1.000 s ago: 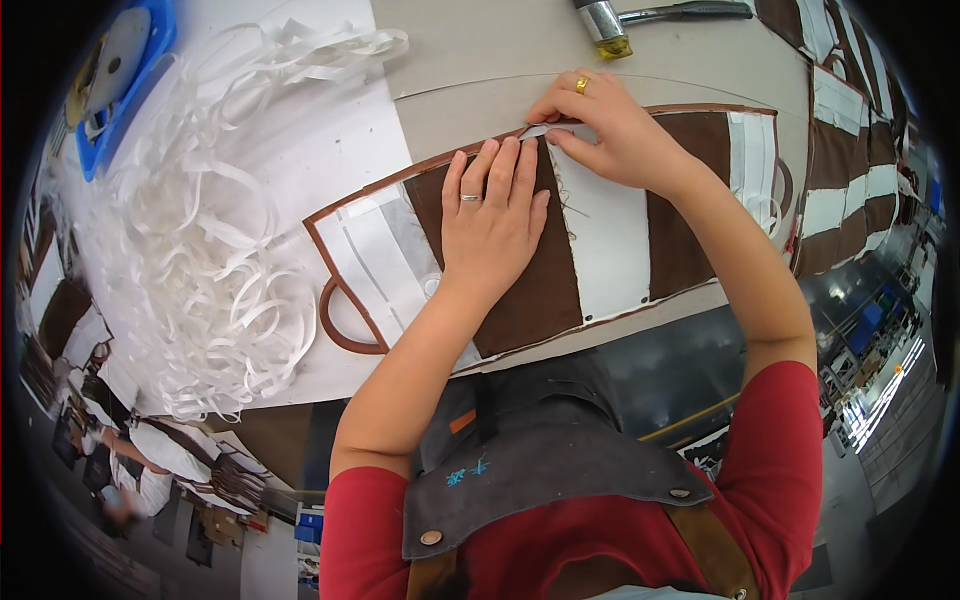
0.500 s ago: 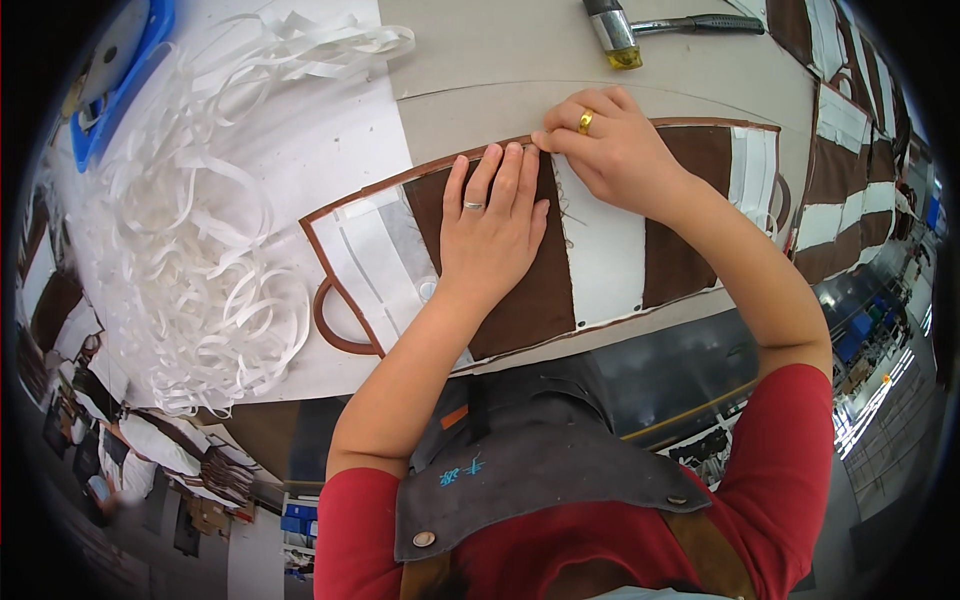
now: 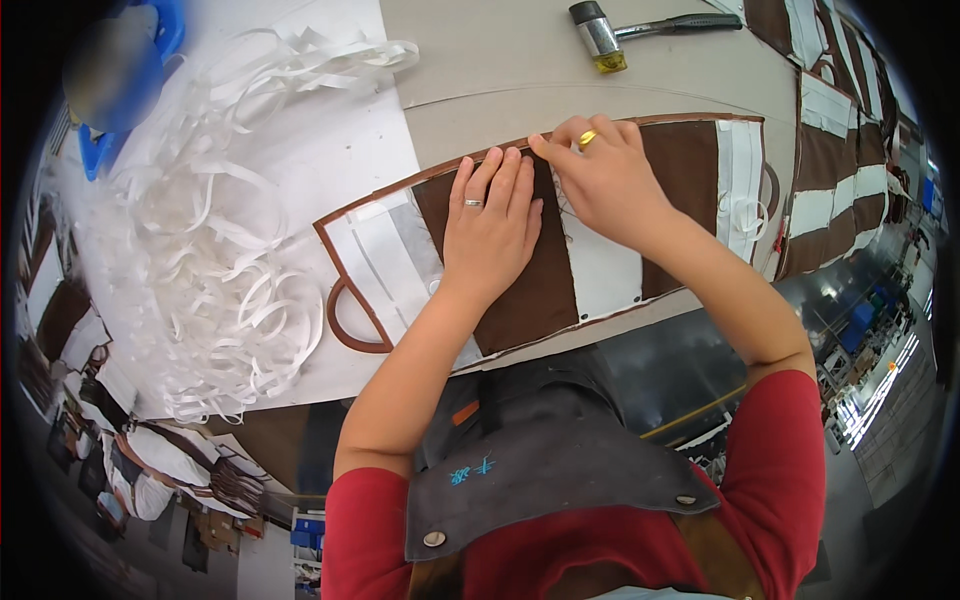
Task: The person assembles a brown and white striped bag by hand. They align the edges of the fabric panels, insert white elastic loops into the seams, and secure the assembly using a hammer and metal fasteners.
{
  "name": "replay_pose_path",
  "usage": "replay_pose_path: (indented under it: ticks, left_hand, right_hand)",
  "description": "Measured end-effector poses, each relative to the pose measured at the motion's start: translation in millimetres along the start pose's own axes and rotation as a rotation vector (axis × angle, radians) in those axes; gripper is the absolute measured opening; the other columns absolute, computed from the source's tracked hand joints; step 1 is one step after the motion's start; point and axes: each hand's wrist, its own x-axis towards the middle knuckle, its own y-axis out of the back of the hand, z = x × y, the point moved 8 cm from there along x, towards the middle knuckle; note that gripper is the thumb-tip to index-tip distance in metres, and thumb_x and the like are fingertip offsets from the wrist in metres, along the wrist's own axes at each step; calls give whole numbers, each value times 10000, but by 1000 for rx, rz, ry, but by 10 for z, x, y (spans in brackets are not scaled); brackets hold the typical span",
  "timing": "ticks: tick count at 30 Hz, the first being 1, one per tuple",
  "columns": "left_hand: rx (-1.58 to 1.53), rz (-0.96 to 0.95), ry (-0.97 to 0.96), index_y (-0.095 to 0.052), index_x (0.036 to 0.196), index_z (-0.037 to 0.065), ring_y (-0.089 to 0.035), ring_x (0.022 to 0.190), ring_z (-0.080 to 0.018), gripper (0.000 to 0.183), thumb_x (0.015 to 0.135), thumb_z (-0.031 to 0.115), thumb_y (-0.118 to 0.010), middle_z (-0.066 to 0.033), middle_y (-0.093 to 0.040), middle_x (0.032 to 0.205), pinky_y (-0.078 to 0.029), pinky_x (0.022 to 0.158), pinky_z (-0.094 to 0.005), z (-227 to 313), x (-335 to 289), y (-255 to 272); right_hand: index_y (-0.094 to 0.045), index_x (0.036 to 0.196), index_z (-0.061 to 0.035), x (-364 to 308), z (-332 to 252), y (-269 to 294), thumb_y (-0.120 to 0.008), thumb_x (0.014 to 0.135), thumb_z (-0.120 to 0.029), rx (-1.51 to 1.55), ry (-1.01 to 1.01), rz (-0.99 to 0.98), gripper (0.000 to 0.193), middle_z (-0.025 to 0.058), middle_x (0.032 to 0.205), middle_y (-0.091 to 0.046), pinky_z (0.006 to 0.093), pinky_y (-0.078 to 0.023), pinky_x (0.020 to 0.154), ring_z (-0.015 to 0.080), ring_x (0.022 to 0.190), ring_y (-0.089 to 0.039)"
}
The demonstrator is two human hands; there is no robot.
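A long flat panel (image 3: 540,270) of brown and white stripes lies across the table under both hands. Brown binding (image 3: 400,183) runs along its far edge, and a brown curved handle (image 3: 335,315) stands out at its left end. My left hand (image 3: 492,235) rests flat on a brown stripe, fingers stretched out with their tips at the binding. Just right of those fingertips, my right hand (image 3: 605,180) is closed, thumb and forefinger pinching the bound edge. What lies under the right fingers is hidden. A short white strip curls (image 3: 747,213) near the panel's right end.
A tangled heap of white ribbon strips (image 3: 215,290) covers the table's left. Beyond the panel lies a mallet (image 3: 600,40) with a black and yellow head. More striped panels (image 3: 835,175) are stacked at the right. At the far left is a blue plastic holder (image 3: 98,150).
The whole view has shifted slightly. My right hand's knuckles have turned a little, still at the bound edge. The left hand stays flat in nearly the same place.
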Motion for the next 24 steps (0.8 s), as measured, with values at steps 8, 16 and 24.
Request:
replay_pose_path:
  ticks: [8, 16, 24]
  left_hand:
    - [-88, 34, 28, -547, 1200, 25, -448, 1201, -274, 421, 808, 139, -646, -106, -500, 1237, -315, 1054, -449, -7, 25, 39]
    - [-173, 8, 135, -595, 1141, 61, -510, 960, -255, 336, 810, 95, -643, -68, -541, 1100, -391, 826, -405, -134, 332, 164]
    - [164, -31, -209, -633, 1059, -3, -534, 866, -203, 279, 783, 32, -618, -58, -554, 1001, -430, 701, -318, 70, 322, 86]
  right_hand:
    - [-571, 1139, -58, 291, 982, 600, -543, 786, -4, -57, -209, 320, 358, 157, 1105, -570, 439, -385, 887, 337, 1031, -527]
    - [-563, 1144, -50, 368, 846, 595, -533, 795, -13, 54, -136, 304, 352, 178, 1109, -571, 446, -400, 886, 356, 1028, -533]
    - [-568, 1094, -26, 294, 1402, 443, -548, 741, 8, -275, -167, 343, 355, 190, 1118, -566, 479, -381, 940, 357, 1077, -519]
